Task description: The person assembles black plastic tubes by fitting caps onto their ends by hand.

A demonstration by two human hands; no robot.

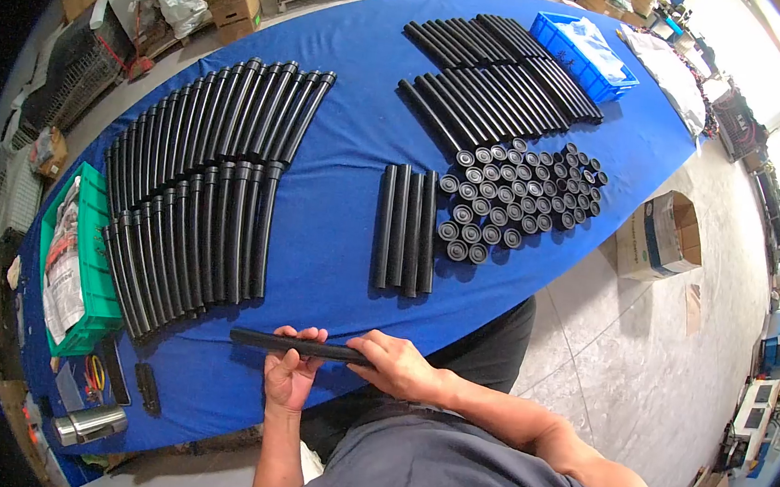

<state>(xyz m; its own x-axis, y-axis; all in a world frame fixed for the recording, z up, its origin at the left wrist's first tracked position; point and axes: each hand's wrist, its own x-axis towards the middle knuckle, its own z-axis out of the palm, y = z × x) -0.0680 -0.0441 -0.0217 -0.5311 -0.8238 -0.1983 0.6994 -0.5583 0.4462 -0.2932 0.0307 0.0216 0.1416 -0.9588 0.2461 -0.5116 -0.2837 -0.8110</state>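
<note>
A black tube lies level across both hands, over the near edge of the blue cloth. Fingers of my left hand wrap round its middle from below. At its right end, my right hand closes over the tube and hides that end. Several loose black tubes lie side by side just beyond my right hand. Round black caps are grouped to the right of them. On the left, two rows of black tubes with collars lie on the cloth. More black tubes are laid out in rows at the back.
A green crate with paper stands at the left edge, near scissors and a metal tumbler. At the far right of the cloth sits a blue crate. An open cardboard box stands on the floor.
</note>
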